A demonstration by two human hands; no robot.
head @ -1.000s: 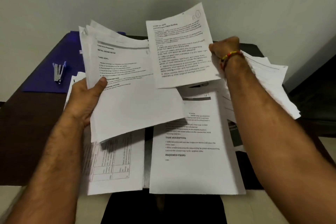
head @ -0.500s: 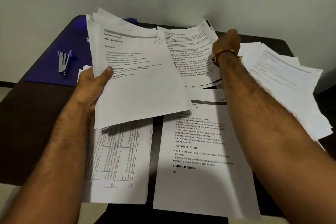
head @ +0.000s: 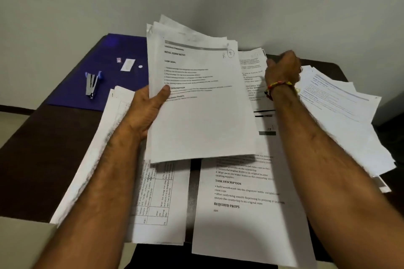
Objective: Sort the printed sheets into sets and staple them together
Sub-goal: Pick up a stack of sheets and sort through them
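- The left hand (head: 145,109) grips a fanned bundle of printed sheets (head: 201,102), thumb curled over the top page and fingers hidden behind; the bundle is lifted off the dark bench (head: 37,159) and tilted toward the camera.
- The right hand (head: 283,67) is just right of that bundle, fingers curled at the edge of a single printed page (head: 251,76) lying partly under the bundle; it appears to pinch the page, though the fingertips face away. A red and yellow thread band (head: 278,86) circles its wrist.
- A sheet headed "TASK DESCRIPTION" (head: 247,214) lies flat on the bench below the bundle, toward the camera.
- A sheet with a printed table (head: 159,203) lies just left of that one, under the left forearm.
- A loose pile of pages (head: 341,116) lies right of the bundle, beyond the right forearm.
- A stapler (head: 93,84) rests on a blue folder (head: 113,54), well left of the bundle, with small white slips (head: 127,64) near it.
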